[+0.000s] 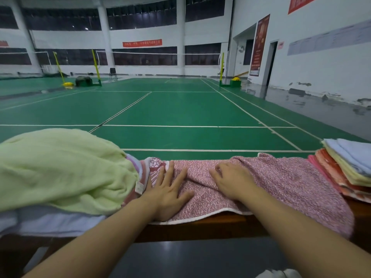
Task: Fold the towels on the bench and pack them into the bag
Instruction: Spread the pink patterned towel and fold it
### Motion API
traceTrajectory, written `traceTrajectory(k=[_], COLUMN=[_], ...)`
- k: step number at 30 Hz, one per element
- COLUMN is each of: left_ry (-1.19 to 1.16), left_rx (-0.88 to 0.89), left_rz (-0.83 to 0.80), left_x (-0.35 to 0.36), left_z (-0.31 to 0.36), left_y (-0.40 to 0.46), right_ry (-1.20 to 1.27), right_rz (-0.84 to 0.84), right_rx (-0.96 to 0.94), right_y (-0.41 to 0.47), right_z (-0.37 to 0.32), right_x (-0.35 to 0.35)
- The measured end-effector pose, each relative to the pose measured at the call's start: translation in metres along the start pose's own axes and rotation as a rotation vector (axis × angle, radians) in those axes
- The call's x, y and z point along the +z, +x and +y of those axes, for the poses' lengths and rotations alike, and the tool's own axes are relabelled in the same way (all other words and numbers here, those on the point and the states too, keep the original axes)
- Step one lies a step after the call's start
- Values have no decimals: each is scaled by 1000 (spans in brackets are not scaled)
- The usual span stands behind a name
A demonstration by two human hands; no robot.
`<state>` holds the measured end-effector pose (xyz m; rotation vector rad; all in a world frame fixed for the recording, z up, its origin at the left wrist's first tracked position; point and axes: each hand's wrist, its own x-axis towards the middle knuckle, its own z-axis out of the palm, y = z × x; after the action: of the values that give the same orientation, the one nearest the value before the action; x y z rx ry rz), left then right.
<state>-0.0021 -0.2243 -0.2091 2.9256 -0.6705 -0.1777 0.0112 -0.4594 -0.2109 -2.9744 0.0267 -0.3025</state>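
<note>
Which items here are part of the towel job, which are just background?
Job: pink speckled towel under left hand and right hand; unfolded pile with green towel; folded stack; bench. No bag visible.

Background: net posts, chair, wall banners.

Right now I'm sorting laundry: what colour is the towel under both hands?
Pink-and-white speckled towel with a white hem; seen in the head view.

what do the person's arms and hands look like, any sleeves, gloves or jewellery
Both forearms are bare right down to the bottom edge of the frame, with no sleeves in view. The left hand and the right hand wear no gloves. No rings, watch or wristbands show. The nails look short and unpainted.
</note>
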Motion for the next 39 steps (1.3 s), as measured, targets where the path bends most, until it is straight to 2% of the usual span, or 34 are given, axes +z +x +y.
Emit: traceTrajectory(k=[5,9,11,14,16,18,20,23,25,29,31,33,35,39], left_ry=[52,48,33,18,7,20,54,45,16,57,106,122,129,115], left_rx=[7,26,33,23,-3,-46,-98,-80,-25,19,12,15,15,10], left_rz=[-98,-170,-222,-308,-337,-284,-162,75,140,25,-6,-18,-19,-10], left_x=[-3,-6,-9,-16,-25,-29,-29,-22,-15,3,9,11,12,11], left_z=[1,-1,-2,-1,6,16,30,54,65,66,60,57,53,49], left_y=[-15,-18,-15,-13,-12,-6,4,21,30,37,38,35,29,21], right_ry=[91,249,282,220,185,101,-24,-44,-51,-8,-1,-49,-118,-94], right_rz=[-140,-169,-17,253,224,63,-60,-130,-162,-160,25,192,160,99], right_rx=[14,12,49,220,334,390,368,319,269,202,291,495,662,785], right_y=[-14,-21,-21,-23,-30,-41,-51,-58,-61,-64,-65,-67,-67,-63], right_z=[24,34,47,80,108,131,141,139,139,148,150,152,153,151], right_x=[-4,-23,-31,-43,-45,-38,-30,-32,-35,-35,-39,-48,-57,-63])
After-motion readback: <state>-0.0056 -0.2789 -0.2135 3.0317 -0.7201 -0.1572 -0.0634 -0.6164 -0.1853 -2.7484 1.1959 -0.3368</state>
